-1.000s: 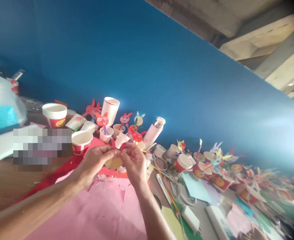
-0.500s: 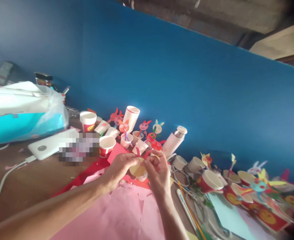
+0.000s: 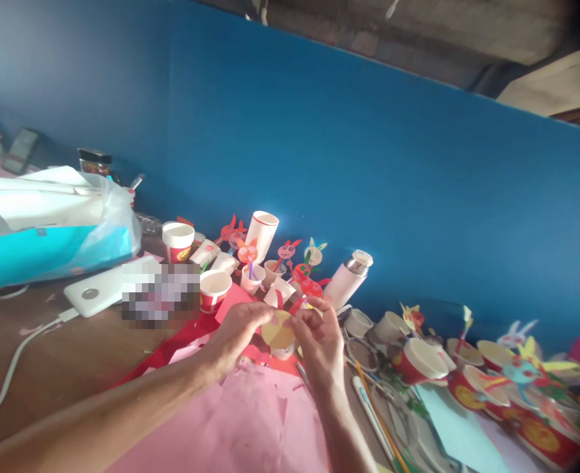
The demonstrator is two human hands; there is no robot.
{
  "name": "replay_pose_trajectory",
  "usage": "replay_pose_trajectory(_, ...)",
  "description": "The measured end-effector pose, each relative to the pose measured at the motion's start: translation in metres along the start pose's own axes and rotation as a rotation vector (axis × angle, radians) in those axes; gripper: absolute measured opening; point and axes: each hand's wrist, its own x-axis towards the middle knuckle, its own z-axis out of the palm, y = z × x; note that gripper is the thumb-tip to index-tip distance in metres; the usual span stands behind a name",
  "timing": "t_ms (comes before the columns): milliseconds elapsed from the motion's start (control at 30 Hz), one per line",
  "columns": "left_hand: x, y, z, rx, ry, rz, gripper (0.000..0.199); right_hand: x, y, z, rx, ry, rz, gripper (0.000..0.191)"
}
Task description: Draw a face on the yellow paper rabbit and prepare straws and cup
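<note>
Between my hands is a round yellow paper disc (image 3: pixel 276 334) with two red paper ears (image 3: pixel 279 300) standing up from its top edge. My left hand (image 3: pixel 240 332) pinches the disc's upper left edge between thumb and fingers. On the other side, my right hand (image 3: pixel 323 338) is closed at the upper right edge, by the right ear. A small white cup, partly hidden, shows just below the disc. Pink paper sheets (image 3: pixel 230 414) lie under my forearms, over red paper (image 3: pixel 171 351).
Behind my hands stand paper cups (image 3: pixel 215 289) with paper rabbit heads (image 3: pixel 286 250) and a pale thermos (image 3: pixel 343 282). Several red-and-white cups (image 3: pixel 420 361) crowd the right side, near a pencil (image 3: pixel 381 420). A white power bank (image 3: pixel 95 292) and plastic bag (image 3: pixel 117 217) lie left.
The whole view has shifted slightly, so things appear a little farther right and lower. Both hands keep their hold on the disc, which shows a bit more of its face.
</note>
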Motion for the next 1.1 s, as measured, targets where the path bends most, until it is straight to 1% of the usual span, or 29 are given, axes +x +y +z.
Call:
replay_pose_trajectory(133,0.000,0.006,0.003,0.046,0.090,0.025,0.031,0.000,0.000,0.000,0.045,-0.024,0.035,0.039)
replay_pose_trajectory(233,0.001,0.011,0.001,0.088,0.100,0.060,0.036,0.001,-0.001,0.000,0.050,-0.032,0.076,0.043)
replay_pose_trajectory(367,0.005,0.014,-0.004,0.165,0.118,0.138,0.041,0.003,0.002,0.000,0.013,0.013,0.139,0.044)
replay_pose_trajectory(467,0.007,0.014,-0.007,0.204,0.138,0.153,0.042,0.005,0.007,-0.001,-0.012,-0.028,0.183,0.039)
replay_pose_trajectory(533,0.007,0.013,-0.008,0.210,0.151,0.147,0.041,0.006,0.010,-0.001,-0.014,-0.057,0.185,0.037)
replay_pose_trajectory(600,0.007,0.012,-0.008,0.179,0.146,0.140,0.042,0.006,0.013,0.000,-0.006,-0.067,0.182,0.037)
replay_pose_trajectory(733,0.009,0.008,-0.010,0.021,0.073,0.145,0.051,0.007,0.014,0.000,0.006,-0.058,0.179,0.037)
replay_pose_trajectory(800,0.010,0.007,-0.012,-0.030,0.079,0.158,0.053,0.007,0.015,0.000,0.008,-0.044,0.178,0.037)
replay_pose_trajectory(967,0.018,0.006,-0.024,-0.059,0.164,0.207,0.050,0.007,0.018,0.002,0.018,-0.042,0.185,0.041)
replay_pose_trajectory(1100,0.024,0.002,-0.044,0.050,0.181,0.237,0.047,0.004,0.015,0.006,0.020,-0.047,0.191,0.042)
